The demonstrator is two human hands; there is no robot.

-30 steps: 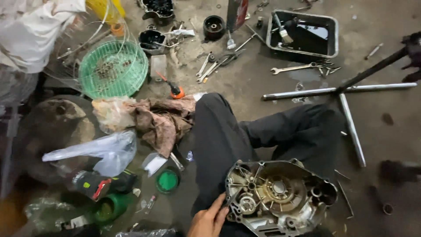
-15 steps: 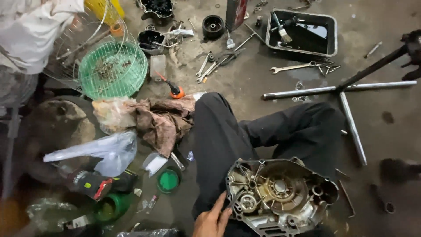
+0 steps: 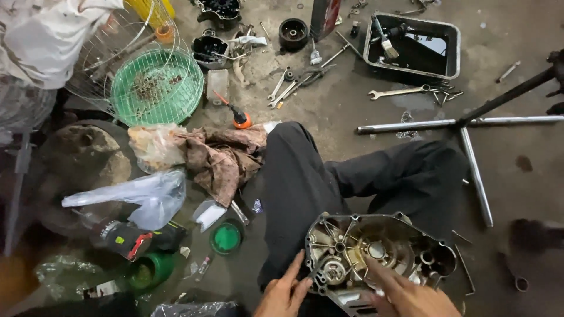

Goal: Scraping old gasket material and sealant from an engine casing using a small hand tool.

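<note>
A grey metal engine case (image 3: 382, 252) with gears and cavities rests on my lap, between my legs in dark trousers (image 3: 305, 176). My left hand (image 3: 285, 290) sits at the case's left rim, fingers spread and touching its edge. My right hand (image 3: 405, 290) lies on the case's lower middle, fingers stretched over the inner parts. Neither hand holds a tool.
On the concrete floor lie a dirty rag (image 3: 220, 155), a green wire basket (image 3: 155, 85), an orange-handled screwdriver (image 3: 235, 114), several wrenches (image 3: 288, 88), a black oil tray with a brush (image 3: 411, 44), a metal stand (image 3: 464, 126), a plastic bag (image 3: 141, 194), a green lid (image 3: 226, 238) and a power tool (image 3: 135, 240).
My right hand has come into view and settled on the engine case. My left hand has shifted slightly along the case's left rim.
</note>
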